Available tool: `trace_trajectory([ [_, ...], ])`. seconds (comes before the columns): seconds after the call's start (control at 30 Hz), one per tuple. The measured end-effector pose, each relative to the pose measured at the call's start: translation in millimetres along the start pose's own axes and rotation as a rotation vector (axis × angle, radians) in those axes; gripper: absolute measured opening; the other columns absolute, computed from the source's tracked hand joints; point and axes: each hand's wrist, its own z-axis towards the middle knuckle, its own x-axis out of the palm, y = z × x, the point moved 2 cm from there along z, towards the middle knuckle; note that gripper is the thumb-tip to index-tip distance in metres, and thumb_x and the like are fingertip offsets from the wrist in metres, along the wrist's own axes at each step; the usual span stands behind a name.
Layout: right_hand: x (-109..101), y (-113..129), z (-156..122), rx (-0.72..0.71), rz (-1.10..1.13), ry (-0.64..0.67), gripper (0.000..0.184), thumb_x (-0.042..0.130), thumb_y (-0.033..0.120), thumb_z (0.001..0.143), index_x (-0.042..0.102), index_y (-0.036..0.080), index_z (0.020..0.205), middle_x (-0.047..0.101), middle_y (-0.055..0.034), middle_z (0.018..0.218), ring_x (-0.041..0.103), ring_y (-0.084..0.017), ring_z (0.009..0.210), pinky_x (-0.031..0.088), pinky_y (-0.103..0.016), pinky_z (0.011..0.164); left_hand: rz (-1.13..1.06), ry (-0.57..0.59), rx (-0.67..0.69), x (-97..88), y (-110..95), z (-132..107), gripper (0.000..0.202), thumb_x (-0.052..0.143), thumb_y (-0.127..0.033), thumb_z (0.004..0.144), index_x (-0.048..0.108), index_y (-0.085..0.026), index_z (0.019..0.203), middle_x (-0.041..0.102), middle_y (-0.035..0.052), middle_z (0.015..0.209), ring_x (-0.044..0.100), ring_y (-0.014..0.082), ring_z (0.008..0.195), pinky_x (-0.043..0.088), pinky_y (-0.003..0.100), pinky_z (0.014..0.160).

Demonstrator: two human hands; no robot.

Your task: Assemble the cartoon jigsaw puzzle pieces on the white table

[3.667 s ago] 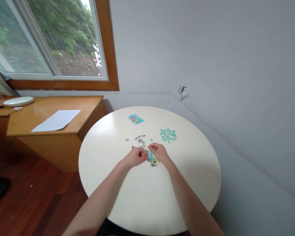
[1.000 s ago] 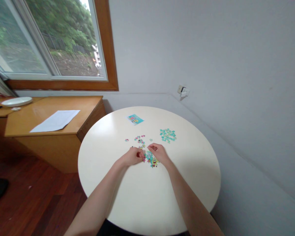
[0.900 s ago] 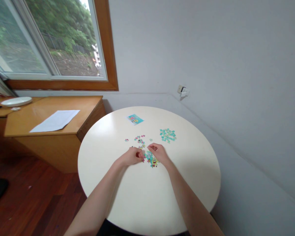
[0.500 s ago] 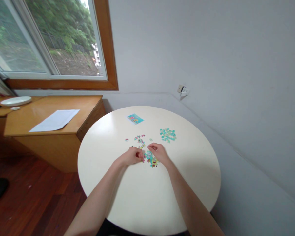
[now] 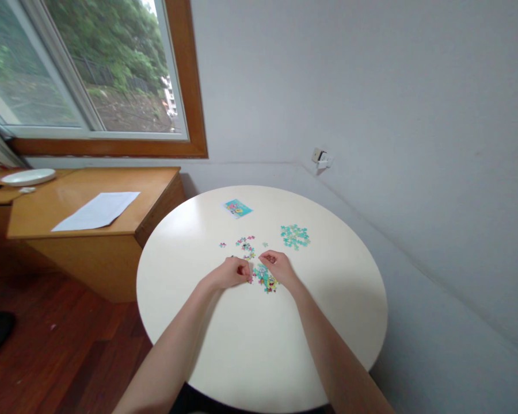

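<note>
A small joined patch of colourful puzzle pieces [image 5: 265, 280] lies on the round cream table [image 5: 259, 345]. My left hand [image 5: 231, 272] rests at its left edge with fingers curled, pinching a small pink piece against it. At the patch's upper right edge my right hand [image 5: 278, 268] also has its fingers curled; what they hold is too small to make out. Several loose pink and teal pieces [image 5: 247, 246] lie just beyond my hands.
A heap of teal pieces [image 5: 295, 236] lies further right, and a small picture card [image 5: 237, 209] near the far rim. To the left stands a wooden desk [image 5: 90, 230] with a paper sheet [image 5: 97, 210] and a white plate [image 5: 23, 176]. Grey walls close the right side.
My left hand has shifted slightly left and back at the patch's edge. The right hand has stayed in place.
</note>
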Motion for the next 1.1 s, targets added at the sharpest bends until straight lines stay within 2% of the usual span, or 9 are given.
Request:
trace_trajectory([
  [0.4,0.2,0.2,0.1,-0.002,-0.008,0.002,0.021,0.054,0.035,0.071,0.063,0.016,0.069,0.063,-0.0014,0.063,0.055,-0.013,0.06,0.042,-0.025,0.058,0.036,-0.011,-0.023,0.4,-1.9,-0.4,0.007,0.053,-0.018,0.064,0.057,-0.014,0.058,0.055,-0.0037,0.054,0.048,0.008,0.055,0.035,0.018,0.054],
  [0.77,-0.3,2.2,-0.2,0.008,-0.001,0.01,0.021,0.055,0.035,0.07,0.063,0.016,0.069,0.063,-0.0013,0.063,0.055,-0.013,0.06,0.043,-0.025,0.059,0.036,-0.021,-0.044,1.3,-6.2,0.3,0.006,0.055,-0.017,0.064,0.058,-0.014,0.06,0.061,-0.0028,0.059,0.051,0.0087,0.058,0.035,0.019,0.056],
  [1.1,-0.6,3.3,-0.6,-0.003,-0.015,0.018,0.021,0.054,0.035,0.071,0.062,0.016,0.068,0.062,-0.001,0.062,0.054,-0.013,0.058,0.042,-0.025,0.058,0.066,-0.026,-0.054,0.8,-10.7,-0.6,0.007,0.057,-0.02,0.065,0.059,-0.015,0.06,0.053,-0.0057,0.052,0.045,0.0074,0.054,0.035,0.019,0.057],
])
